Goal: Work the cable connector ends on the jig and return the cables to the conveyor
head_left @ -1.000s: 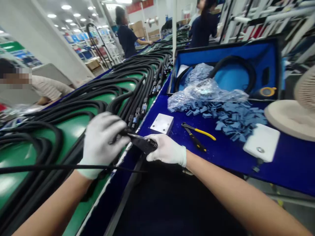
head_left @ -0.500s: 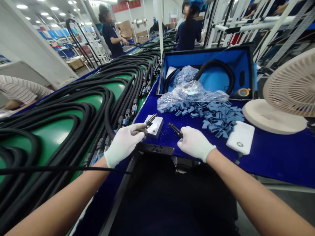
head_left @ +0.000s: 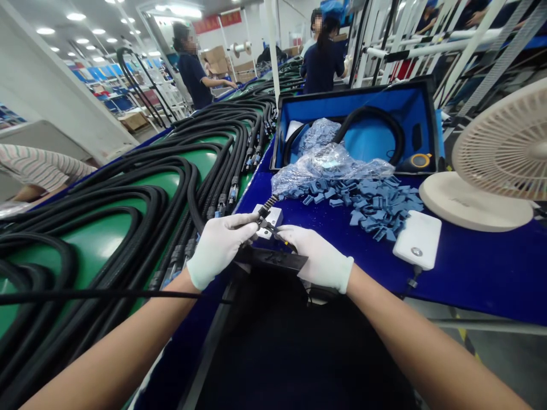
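My left hand (head_left: 224, 245), in a white glove, pinches a black ribbed connector piece (head_left: 268, 206) with its end pointing up and away from me. My right hand (head_left: 318, 256), also gloved, is closed around a slim black-and-yellow hand tool (head_left: 280, 235); its exact kind is hard to make out. The tool's tip meets the lower part of the connector piece, close to my left fingertips. Just behind both lies a small white block (head_left: 273, 218) on the blue table surface, partly covered by the piece.
Many black sleeved cables (head_left: 188, 171) lie in loops on the green surface at left. Light-blue plastic clips (head_left: 380, 205) are heaped beyond my right hand, near a blue bin (head_left: 363, 136). A white box (head_left: 417, 239) and a fan (head_left: 508, 154) stand right. Co-workers stand farther back.
My right hand has moved left with the tool, bringing its tip to the connector piece. My left hand has shifted slightly right.
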Action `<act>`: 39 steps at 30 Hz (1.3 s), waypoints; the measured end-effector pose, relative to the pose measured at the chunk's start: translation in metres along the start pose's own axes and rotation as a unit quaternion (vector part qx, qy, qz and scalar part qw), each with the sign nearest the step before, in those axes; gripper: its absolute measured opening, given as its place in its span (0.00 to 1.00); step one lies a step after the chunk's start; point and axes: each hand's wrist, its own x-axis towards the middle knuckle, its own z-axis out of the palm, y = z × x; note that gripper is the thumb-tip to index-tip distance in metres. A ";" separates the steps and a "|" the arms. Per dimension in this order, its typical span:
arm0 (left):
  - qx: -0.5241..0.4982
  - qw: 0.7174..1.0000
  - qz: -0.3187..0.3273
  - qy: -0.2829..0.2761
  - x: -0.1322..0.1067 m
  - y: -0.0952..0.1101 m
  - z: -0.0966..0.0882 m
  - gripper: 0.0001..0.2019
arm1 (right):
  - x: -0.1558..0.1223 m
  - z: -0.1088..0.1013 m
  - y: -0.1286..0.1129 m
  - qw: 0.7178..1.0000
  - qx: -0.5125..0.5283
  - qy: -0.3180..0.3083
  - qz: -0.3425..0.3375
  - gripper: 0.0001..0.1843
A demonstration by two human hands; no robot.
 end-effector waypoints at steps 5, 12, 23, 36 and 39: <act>0.015 1.000 0.009 -0.010 0.000 -0.001 0.001 0.20 | -0.003 0.009 0.004 0.998 -0.051 0.020 0.037 0.06; 0.107 0.987 0.115 0.021 0.016 0.021 0.016 0.25 | -0.003 0.011 0.002 0.990 -0.062 0.019 0.126 0.13; 0.085 0.991 0.097 -0.023 0.023 0.022 0.012 0.22 | 0.005 0.025 0.026 0.974 -0.132 0.009 0.186 0.06; -0.182 0.976 0.098 0.072 0.029 0.016 0.017 0.28 | -0.026 -0.018 0.019 0.967 -0.134 0.081 0.203 0.40; -0.134 0.986 0.100 0.008 0.021 0.022 0.014 0.25 | -0.028 0.001 -0.006 0.957 0.173 0.097 0.210 0.36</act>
